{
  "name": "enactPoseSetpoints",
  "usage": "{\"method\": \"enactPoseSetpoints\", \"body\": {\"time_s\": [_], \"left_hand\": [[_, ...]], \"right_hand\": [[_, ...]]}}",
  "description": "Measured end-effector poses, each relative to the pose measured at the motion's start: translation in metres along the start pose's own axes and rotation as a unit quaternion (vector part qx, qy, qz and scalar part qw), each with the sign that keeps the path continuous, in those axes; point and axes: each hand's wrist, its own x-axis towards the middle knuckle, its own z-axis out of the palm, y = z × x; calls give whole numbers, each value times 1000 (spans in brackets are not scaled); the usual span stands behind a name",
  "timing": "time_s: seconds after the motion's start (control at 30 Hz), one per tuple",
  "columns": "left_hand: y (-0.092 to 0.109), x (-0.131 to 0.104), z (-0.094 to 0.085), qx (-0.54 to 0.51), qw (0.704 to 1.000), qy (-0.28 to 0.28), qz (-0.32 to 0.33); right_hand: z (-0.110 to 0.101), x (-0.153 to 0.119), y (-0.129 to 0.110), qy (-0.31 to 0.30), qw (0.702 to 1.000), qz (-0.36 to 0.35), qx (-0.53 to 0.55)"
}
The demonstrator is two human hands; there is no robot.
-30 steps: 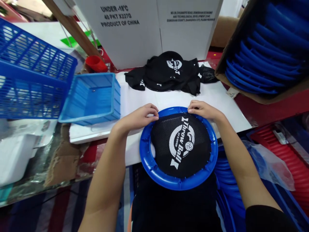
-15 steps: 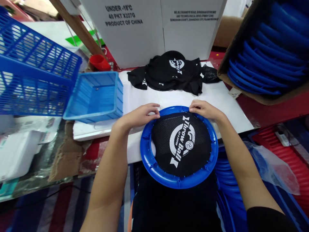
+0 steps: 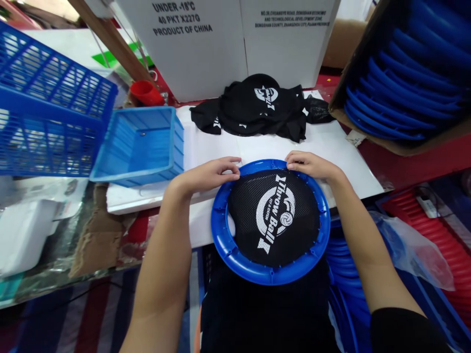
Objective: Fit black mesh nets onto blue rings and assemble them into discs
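Note:
A blue plastic ring [image 3: 274, 275] rests tilted between my lap and the table edge. Black mesh [image 3: 248, 196] printed "Throw Ball" spans most of its inside, with a gap along the left where the cloth stands off the rim. At the ring's upper left, my left hand [image 3: 211, 175] has its thumb and fingertips closed on the rim by the mesh edge, the upper fingers stretched out. My right hand [image 3: 311, 164] pinches the top right of the rim, fingers curled together. Beyond the ring lies a pile of black printed mesh pieces [image 3: 250, 110].
A light blue bin [image 3: 172, 142] stands left on the white tabletop [image 3: 209, 142], beside blue crates [image 3: 55, 113] and a red cup [image 3: 145, 93]. White cartons [image 3: 206, 59] wall the back. An open box holds stacked blue rings [image 3: 397, 98] at right; more rings [image 3: 344, 260] lie below.
The whole view has shifted slightly, so most things sit a little further left. Both hands keep their places on the ring, with only slight finger movement.

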Motion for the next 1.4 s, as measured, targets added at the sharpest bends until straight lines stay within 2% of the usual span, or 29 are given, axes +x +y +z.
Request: {"method": "enactPoseSetpoints", "body": {"time_s": [0.13,0.3,0.5,0.63,0.9,1.4], "left_hand": [[0,-1,-1,16,1000,-8,3],[1,1,2,-2,1000,14,-7],[2,3,4,0,1000,25,-16],[-1,1,2,20,1000,7,-4],[-3,-1,0,27,999,-17,20],[2,1,3,36,998,34,26]], "right_hand": [[4,1,1,18,1000,-3,-14],[9,3,2,57,998,-6,-23],[7,3,4,37,999,-6,-20],[7,4,5,18,999,-22,-44],[12,2,5,39,996,-31,-72],[12,2,4,45,996,-23,-67]]}}
